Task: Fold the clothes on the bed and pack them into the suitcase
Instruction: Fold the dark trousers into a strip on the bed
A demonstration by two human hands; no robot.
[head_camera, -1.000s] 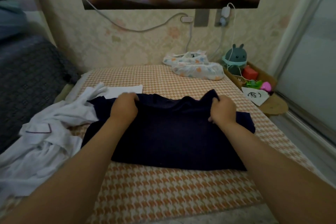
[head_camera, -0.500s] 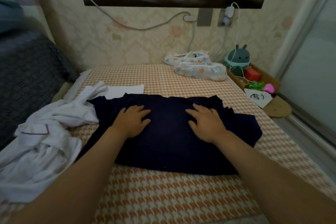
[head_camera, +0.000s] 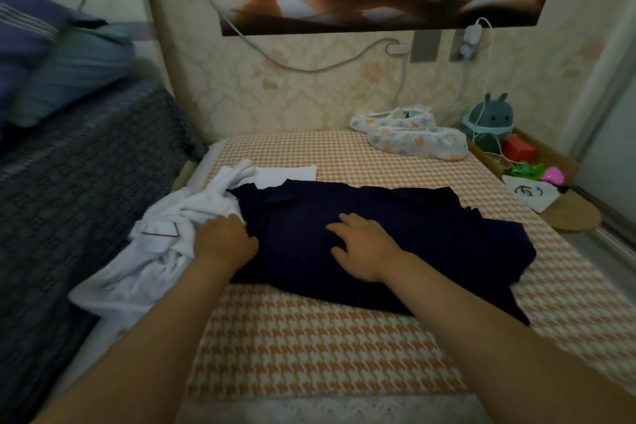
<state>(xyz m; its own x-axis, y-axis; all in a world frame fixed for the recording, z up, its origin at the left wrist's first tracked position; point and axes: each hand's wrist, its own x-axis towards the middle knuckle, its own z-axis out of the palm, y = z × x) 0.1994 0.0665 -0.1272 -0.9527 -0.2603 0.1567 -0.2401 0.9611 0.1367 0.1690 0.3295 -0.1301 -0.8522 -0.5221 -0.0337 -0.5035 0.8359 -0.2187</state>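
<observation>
A dark navy garment (head_camera: 406, 237) lies partly folded across the orange houndstooth bed (head_camera: 309, 348). My right hand (head_camera: 361, 248) rests flat on its middle with the fingers spread. My left hand (head_camera: 223, 239) is at the garment's left edge, fingers curled on the navy cloth where it meets a crumpled white shirt (head_camera: 155, 251). The white shirt spreads over the bed's left side. A folded white piece (head_camera: 285, 174) lies behind the navy garment. No suitcase is in view.
A floral white cloth bundle (head_camera: 413, 136) sits at the bed's far right. A box with a green plush toy (head_camera: 488, 120) and small items stands on the right. A dark patterned sofa (head_camera: 69, 200) with blue pillows (head_camera: 51, 62) borders the left.
Both hands first gripped the garment's far edge, then pressed flat on it. Now my left hand has slid to the left edge and curled; my right has moved toward the centre.
</observation>
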